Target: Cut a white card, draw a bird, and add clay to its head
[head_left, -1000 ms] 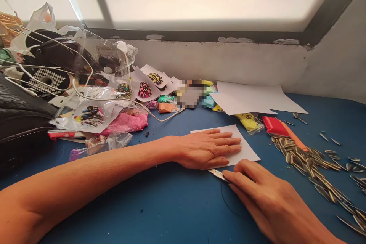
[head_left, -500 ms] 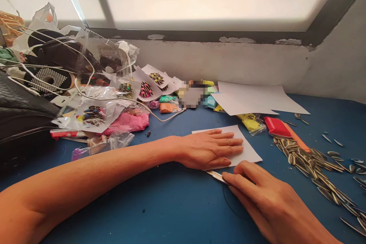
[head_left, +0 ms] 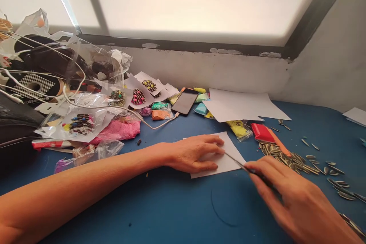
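A small white sheet of paper [head_left: 228, 162] lies on the blue tabletop in front of me. My left hand [head_left: 197, 154] rests palm down on it, fingers spread, covering its left part. In my closed right hand [head_left: 286, 190] is a slim, dark knife [head_left: 236, 161]. Its thin blade points left across the paper, its tip close to my left fingers; most of the handle is hidden in my grip. Beyond my right hand, striped sunflower seeds [head_left: 268, 151] lie heaped beside a red clay packet [head_left: 263, 132] and an orange strip [head_left: 281, 145].
White sheets [head_left: 243, 103] lie at the back, over a yellow clay packet [head_left: 240, 129]. A phone [head_left: 185, 101] with a white cable [head_left: 145, 122] leans among colored packets. Plastic bags, seed-decorated papers [head_left: 138, 97] and a pink cloth [head_left: 118, 129] crowd the left. Loose seeds [head_left: 340, 183] scatter to the right.
My right hand has drawn the knife out from the paper's near edge and lifted it to the right. My left hand stays on the paper, its fingers slightly more bent. The view has shifted.
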{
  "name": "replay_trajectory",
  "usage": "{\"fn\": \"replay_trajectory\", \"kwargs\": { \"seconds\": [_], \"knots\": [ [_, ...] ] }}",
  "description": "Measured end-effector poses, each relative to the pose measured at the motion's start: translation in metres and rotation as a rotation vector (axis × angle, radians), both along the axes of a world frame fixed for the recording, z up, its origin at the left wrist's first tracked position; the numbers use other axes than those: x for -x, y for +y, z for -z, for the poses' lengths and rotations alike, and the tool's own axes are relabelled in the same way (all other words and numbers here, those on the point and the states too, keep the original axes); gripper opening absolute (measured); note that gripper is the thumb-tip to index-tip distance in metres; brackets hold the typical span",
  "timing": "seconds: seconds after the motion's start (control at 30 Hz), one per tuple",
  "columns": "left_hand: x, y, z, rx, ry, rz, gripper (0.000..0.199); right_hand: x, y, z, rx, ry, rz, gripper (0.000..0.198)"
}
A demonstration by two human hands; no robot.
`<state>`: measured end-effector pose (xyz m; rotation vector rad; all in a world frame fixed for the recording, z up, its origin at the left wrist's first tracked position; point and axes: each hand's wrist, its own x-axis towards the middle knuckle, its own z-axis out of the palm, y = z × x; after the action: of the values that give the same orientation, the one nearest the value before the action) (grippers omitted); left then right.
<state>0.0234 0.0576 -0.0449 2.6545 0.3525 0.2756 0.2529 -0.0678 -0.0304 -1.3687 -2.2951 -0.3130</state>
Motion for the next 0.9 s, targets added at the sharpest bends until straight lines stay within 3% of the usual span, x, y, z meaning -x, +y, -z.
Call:
{"fn": "replay_trajectory", "kwargs": {
  "seconds": [0.1, 0.17, 0.33, 0.4, 0.7, 0.9],
  "knots": [
    [0.000, -0.002, -0.009, -0.071, 0.046, 0.024, 0.040, -0.017, 0.002, 0.001, -0.056, -0.060, 0.197, 0.018],
    [-0.002, -0.005, -0.015, -0.129, 0.066, 0.002, 0.040, -0.022, 0.001, 0.006, -0.018, -0.117, 0.267, 0.019],
    [-0.008, -0.009, -0.023, -0.169, 0.145, -0.415, 0.034, -0.027, -0.001, 0.016, -0.013, -0.232, 0.369, 0.022],
    [-0.010, -0.007, -0.022, -0.157, 0.194, -0.504, 0.038, -0.030, -0.001, 0.016, -0.046, -0.253, 0.385, 0.022],
    [-0.007, 0.003, -0.022, 0.086, 0.137, -0.543, 0.034, -0.037, 0.002, 0.005, -0.163, -0.332, 0.428, 0.021],
    [-0.007, 0.004, -0.026, 0.126, 0.168, -0.572, 0.037, -0.036, 0.003, 0.007, -0.153, -0.280, 0.396, 0.025]
  ]
}}
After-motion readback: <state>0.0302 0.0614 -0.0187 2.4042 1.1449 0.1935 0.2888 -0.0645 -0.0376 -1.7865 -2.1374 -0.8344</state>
